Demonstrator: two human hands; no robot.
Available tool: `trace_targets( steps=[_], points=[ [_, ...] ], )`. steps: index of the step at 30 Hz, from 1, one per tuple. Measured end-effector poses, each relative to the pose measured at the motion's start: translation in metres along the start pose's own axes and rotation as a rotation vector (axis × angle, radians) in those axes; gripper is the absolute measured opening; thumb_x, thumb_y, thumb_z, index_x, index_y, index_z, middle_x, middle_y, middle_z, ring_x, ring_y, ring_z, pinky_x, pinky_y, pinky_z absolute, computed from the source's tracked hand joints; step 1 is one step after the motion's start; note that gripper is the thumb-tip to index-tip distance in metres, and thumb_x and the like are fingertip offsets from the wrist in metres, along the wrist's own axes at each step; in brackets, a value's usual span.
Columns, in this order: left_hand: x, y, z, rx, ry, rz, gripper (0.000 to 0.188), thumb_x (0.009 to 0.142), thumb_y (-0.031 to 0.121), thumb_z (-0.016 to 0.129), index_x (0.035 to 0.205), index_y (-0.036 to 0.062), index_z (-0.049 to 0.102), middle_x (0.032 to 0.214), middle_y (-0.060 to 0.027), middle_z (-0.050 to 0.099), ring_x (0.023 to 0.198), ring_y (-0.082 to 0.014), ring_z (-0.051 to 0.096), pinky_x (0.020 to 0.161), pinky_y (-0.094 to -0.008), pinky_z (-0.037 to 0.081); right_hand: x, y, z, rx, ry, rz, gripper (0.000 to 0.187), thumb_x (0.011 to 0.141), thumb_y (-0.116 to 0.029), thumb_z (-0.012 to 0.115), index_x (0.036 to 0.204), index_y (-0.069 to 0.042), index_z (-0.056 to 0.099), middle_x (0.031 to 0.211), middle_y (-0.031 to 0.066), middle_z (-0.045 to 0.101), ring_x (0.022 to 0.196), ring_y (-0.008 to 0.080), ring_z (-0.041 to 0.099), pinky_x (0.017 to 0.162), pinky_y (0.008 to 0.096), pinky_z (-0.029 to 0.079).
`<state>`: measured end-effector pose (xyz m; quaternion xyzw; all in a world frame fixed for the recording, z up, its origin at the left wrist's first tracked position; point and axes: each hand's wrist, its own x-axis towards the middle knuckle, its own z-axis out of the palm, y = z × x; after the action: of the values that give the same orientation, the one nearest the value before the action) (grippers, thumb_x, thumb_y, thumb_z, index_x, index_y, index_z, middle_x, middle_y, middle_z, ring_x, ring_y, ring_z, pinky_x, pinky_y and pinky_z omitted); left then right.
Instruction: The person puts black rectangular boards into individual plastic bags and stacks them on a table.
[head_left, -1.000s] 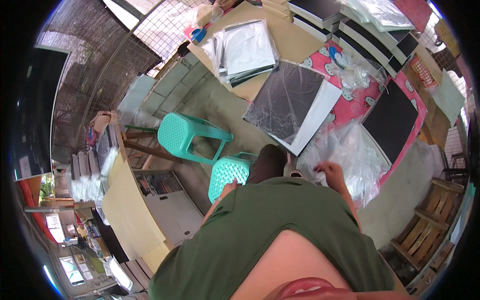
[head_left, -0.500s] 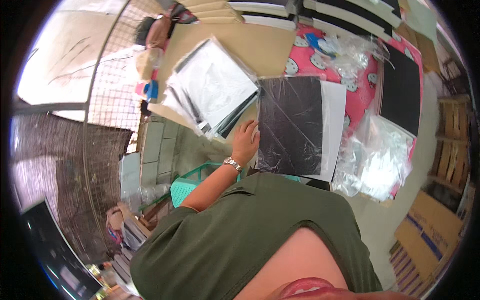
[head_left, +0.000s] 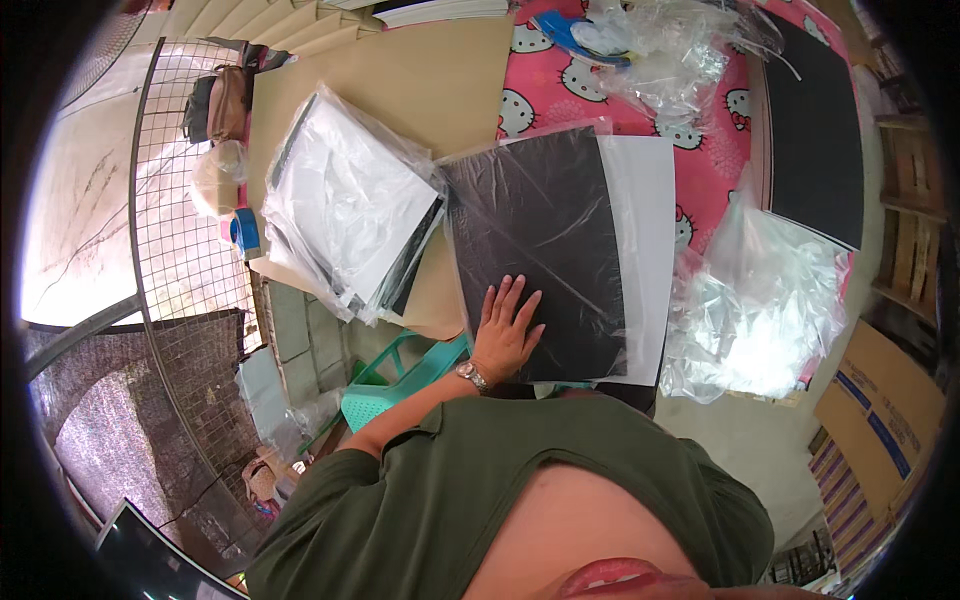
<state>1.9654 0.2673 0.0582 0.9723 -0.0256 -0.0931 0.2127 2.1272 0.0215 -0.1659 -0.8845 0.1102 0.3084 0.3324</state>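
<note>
Here, the left hand (head_left: 508,335) lies palm-down, fingers spread, gripping nothing, on the plastic-covered black sheet (head_left: 545,230) at frame centre, presumably steadying it beside the white sheet (head_left: 648,250). The right hand is out of view, its state indeterminable.

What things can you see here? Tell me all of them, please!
Plastic-covered black sheet: one, black, centre.
White sheet: at least one, white, beside the black sheet's right edge.
Plastic-wrapped stack: one, white and black, left of centre.
Flat board: one, tan, under the stack.
Clear plastic heaps: two, see-through, right and top.
Patterned cloth: one, pink, upper right.
Black board: one, black, far right.
Stool: at least one, green, below the stack.
Cardboard: count unclear, brown, right edge.
Bag: one, brown, upper left.
Small background things: too blurred to name.
Watch: one, silver, left wrist.
Left hand: one, bare, fingers spread on the black sheet.
</note>
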Motion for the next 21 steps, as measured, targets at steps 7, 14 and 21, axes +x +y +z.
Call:
trace_targets(
  steps=[7,14,21],
  points=[
    [0.001,-0.007,0.023,0.093,0.031,0.015,0.06,0.08,0.031,0.056,0.133,0.0134,0.034,0.142,-0.0155,0.022,0.134,-0.0339,0.016,0.107,-0.0503,0.013,0.042,0.0,0.014,-0.038,-0.025,-0.009,0.029,0.089,-0.026,0.047,0.093,-0.002,0.062,0.091,0.0127,0.062,0.086,0.0244,0.059,0.079,0.0352,0.044],
    [0.001,-0.006,0.024,0.111,0.017,0.012,0.061,0.08,0.033,0.054,0.134,0.0143,0.033,0.144,-0.015,0.019,0.135,-0.0334,0.013,0.108,-0.0496,0.01,0.05,0.004,0.016,-0.064,-0.068,-0.03,0.031,0.089,-0.029,0.046,0.095,-0.002,0.061,0.094,0.0134,0.062,0.088,0.0252,0.058,0.08,0.0356,0.044],
    [-0.001,0.0,0.02,0.121,-0.002,-0.004,0.058,0.082,0.033,0.052,0.133,0.0138,0.034,0.144,-0.0144,0.019,0.135,-0.0317,0.012,0.109,-0.0482,0.008,-0.007,0.021,0.013,-0.096,-0.204,-0.151,0.033,0.089,-0.031,0.046,0.098,-0.003,0.061,0.096,0.014,0.062,0.09,0.0261,0.058,0.081,0.0361,0.043]
  ],
)
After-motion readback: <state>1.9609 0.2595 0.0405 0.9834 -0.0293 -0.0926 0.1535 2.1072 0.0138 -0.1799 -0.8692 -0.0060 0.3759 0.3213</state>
